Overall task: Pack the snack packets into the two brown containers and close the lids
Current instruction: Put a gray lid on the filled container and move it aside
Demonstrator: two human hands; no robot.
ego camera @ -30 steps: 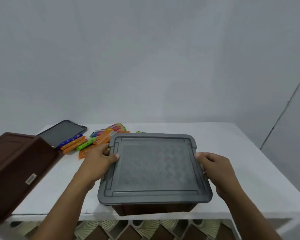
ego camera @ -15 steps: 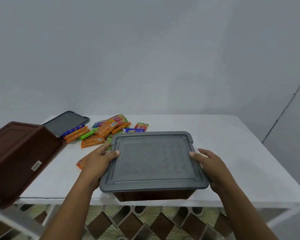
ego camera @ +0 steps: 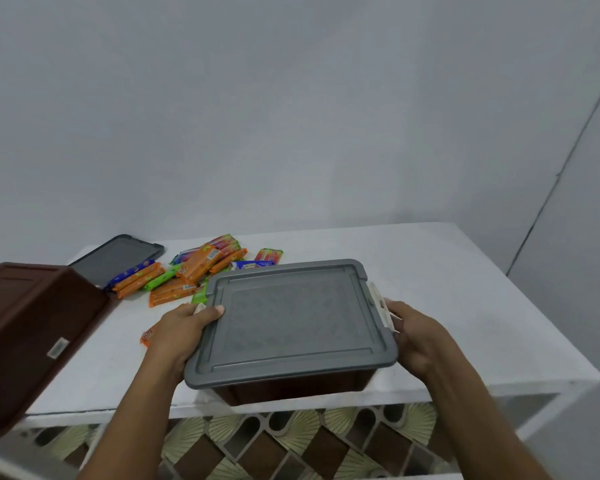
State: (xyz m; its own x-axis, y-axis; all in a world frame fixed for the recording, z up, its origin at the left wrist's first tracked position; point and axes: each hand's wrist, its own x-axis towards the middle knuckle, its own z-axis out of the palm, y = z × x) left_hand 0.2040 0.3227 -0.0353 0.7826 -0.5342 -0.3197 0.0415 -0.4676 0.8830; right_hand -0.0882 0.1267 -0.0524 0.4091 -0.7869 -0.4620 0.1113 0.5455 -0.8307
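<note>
Left hand [ego camera: 184, 327] and right hand [ego camera: 416, 337] are clamped on the sides of the lidded container [ego camera: 291, 389] at the table [ego camera: 465, 306] edge, probably so the white clips [ego camera: 383, 306] can be popped. Contents are hidden by the grey lid [ego camera: 291, 317] tbh. Snack packets [ego camera: 194, 268] are scattered behind it, unpacked. The second container [ego camera: 32, 334] is tipped at left, inside unseen, with a loose lid [ego camera: 118, 258] laid just behind it.
</note>
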